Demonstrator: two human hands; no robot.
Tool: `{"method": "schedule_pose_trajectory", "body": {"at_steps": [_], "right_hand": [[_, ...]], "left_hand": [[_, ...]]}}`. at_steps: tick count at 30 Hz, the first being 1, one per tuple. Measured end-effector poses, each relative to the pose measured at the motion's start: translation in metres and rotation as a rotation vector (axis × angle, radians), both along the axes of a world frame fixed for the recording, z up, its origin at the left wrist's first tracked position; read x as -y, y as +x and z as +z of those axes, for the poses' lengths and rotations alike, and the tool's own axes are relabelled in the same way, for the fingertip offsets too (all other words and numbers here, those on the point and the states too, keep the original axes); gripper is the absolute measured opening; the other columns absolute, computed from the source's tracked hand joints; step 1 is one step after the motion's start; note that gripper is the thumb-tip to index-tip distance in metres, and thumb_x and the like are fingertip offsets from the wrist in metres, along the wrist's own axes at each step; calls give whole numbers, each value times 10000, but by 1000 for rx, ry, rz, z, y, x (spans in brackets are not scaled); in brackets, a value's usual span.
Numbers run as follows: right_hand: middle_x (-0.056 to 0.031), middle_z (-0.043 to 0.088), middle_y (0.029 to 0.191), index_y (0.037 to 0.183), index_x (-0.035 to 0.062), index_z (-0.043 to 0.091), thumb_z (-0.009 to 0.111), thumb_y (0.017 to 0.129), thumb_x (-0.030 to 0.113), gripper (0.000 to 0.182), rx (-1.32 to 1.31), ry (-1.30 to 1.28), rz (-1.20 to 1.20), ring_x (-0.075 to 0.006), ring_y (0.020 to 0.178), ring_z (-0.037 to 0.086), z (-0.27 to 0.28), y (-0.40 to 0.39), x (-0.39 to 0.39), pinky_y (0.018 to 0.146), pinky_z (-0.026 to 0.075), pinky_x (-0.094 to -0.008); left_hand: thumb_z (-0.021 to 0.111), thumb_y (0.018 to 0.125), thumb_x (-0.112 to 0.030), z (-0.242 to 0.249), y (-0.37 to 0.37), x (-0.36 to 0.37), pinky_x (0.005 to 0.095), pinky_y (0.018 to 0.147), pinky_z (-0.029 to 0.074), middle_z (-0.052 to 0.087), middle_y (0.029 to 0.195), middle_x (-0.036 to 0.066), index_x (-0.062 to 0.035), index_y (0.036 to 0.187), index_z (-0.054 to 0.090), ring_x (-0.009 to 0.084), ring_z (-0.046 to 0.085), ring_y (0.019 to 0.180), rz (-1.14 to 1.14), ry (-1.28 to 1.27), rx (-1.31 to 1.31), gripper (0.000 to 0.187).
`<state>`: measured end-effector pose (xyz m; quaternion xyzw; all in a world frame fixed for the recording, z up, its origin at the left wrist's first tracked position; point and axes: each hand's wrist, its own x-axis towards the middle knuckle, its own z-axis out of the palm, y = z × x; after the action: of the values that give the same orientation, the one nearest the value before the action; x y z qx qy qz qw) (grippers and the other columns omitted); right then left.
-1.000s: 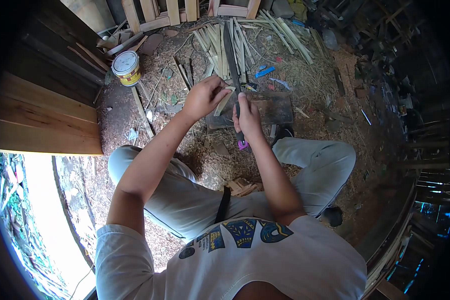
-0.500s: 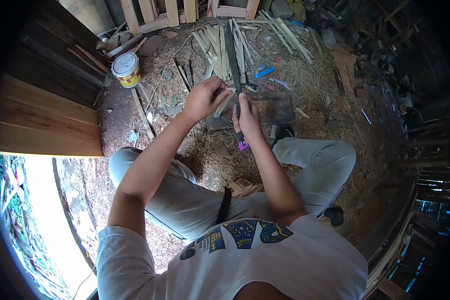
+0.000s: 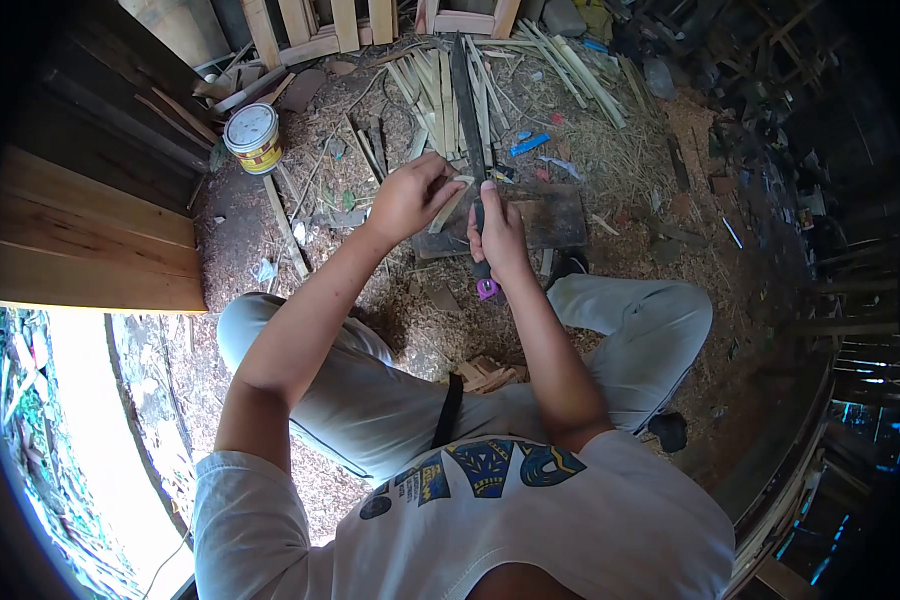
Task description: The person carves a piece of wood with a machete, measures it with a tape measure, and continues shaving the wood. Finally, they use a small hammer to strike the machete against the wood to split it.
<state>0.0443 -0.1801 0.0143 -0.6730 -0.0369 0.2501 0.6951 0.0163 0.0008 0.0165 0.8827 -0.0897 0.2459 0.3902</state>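
Observation:
My right hand [image 3: 499,235] is closed around the dark handle of a machete [image 3: 465,100], thumb laid along its top. The long dark blade points away from me, and a purple piece [image 3: 487,289] shows at the handle's end. My left hand [image 3: 411,195] pinches a short pale wood strip [image 3: 450,208] right beside the blade near the handle. The strip slants down toward a low wooden board [image 3: 545,216] on the ground between my feet. My left fingertips are partly hidden behind the hand.
Beyond the board lie several split strips [image 3: 432,95] and longer pale sticks [image 3: 585,80]. A lidded paint bucket [image 3: 253,138] stands at the left, near wooden planks [image 3: 90,235]. A blue object [image 3: 529,145] and wood scraps [image 3: 485,374] lie on the littered ground.
My right hand and the machete have shifted very slightly to the right. My left hand stays in about the same spot with the strip.

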Motion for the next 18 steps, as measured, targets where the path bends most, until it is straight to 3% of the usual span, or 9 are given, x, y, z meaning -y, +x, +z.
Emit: {"method": "schedule_pose_trajectory", "body": {"at_steps": [2, 9, 11, 18], "right_hand": [[-15, 459, 522, 775, 77, 525, 453, 1045, 578, 574, 1, -9, -1, -114, 369, 403, 7, 0, 2, 367, 327, -276], [-7, 464, 507, 732, 80, 514, 454, 1049, 580, 595, 59, 56, -54, -106, 373, 420, 22, 1, 4, 369, 332, -279], [-8, 465, 509, 729, 76, 516, 454, 1049, 580, 599, 4, 10, 0, -108, 373, 424, 4, 2, 3, 366, 337, -279], [-15, 455, 509, 763, 80, 522, 445, 1044, 584, 583, -17, -1, 12, -117, 364, 403, 5, -1, 2, 365, 327, -271]], "left_hand": [[751, 901, -224, 5, -1, 0, 433, 687, 517, 638, 858, 146, -20, 925, 645, 366, 654, 783, 21, 9, -79, 232], [750, 901, -232, 4, -1, 0, 434, 687, 516, 640, 860, 142, -26, 919, 644, 365, 654, 782, 30, 6, -74, 233], [759, 914, -203, 3, -1, 0, 383, 623, 488, 607, 818, 125, -5, 921, 647, 275, 614, 679, 11, 23, -12, 228], [760, 914, -205, 1, -2, -2, 384, 624, 491, 610, 819, 126, -8, 918, 652, 278, 618, 676, 5, 23, 19, 225]]}}
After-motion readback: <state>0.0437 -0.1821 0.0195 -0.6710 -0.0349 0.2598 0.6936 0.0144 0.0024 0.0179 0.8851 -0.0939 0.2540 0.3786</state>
